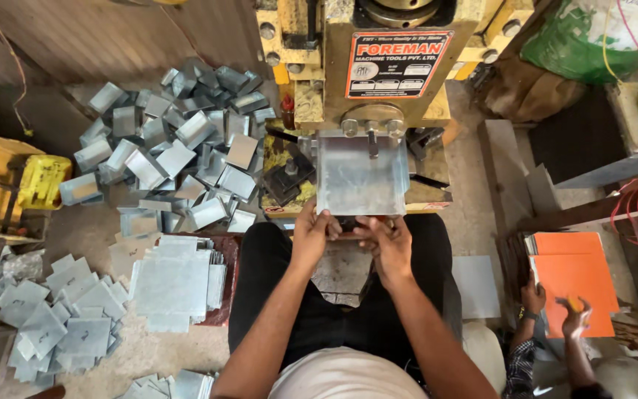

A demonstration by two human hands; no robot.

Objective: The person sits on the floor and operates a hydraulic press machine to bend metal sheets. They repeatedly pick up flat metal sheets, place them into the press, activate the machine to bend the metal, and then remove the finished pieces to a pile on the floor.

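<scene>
Steel sheet (pixel 361 177), one, pinched by left hand (pixel 311 235) and right hand (pixel 384 240), on one press (pixel 378 66).

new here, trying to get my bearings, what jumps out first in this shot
At centre, both hands, left hand and right hand, hold a flat metal sheet at the yellow press machine. A heap of bent metal pieces lies to its left; at lower right, another person's orange book.

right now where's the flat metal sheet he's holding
In the head view the metal sheet lies centre frame on the bed of the yellow press machine, its near edge pinched by the left hand and right hand.
</scene>
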